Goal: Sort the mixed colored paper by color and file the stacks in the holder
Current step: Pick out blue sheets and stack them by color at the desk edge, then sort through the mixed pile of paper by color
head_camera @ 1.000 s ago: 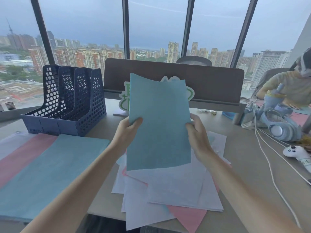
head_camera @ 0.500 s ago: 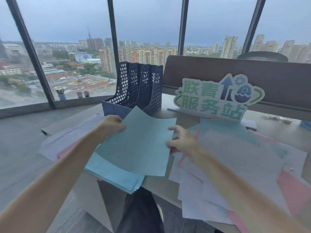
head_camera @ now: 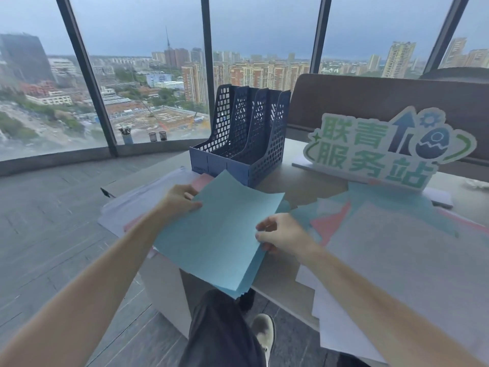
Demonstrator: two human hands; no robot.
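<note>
Since the previous frame the blue sheet (head_camera: 222, 229) has come lower and flatter, now lying on the blue stack (head_camera: 246, 276) at the desk's near left corner. Left hand (head_camera: 180, 198) pinches the sheet's far left edge, thumb on top. Right hand (head_camera: 281, 234) grips the right edge with curled fingers; whether it also catches sheets beneath is unclear. Pink stack (head_camera: 202, 180) and white stack (head_camera: 137, 205) lie just left of it. Blue file holder (head_camera: 246, 136) stands behind, slots empty. Mixed pile (head_camera: 383, 234) lies right, before the sign (head_camera: 383, 149).
</note>
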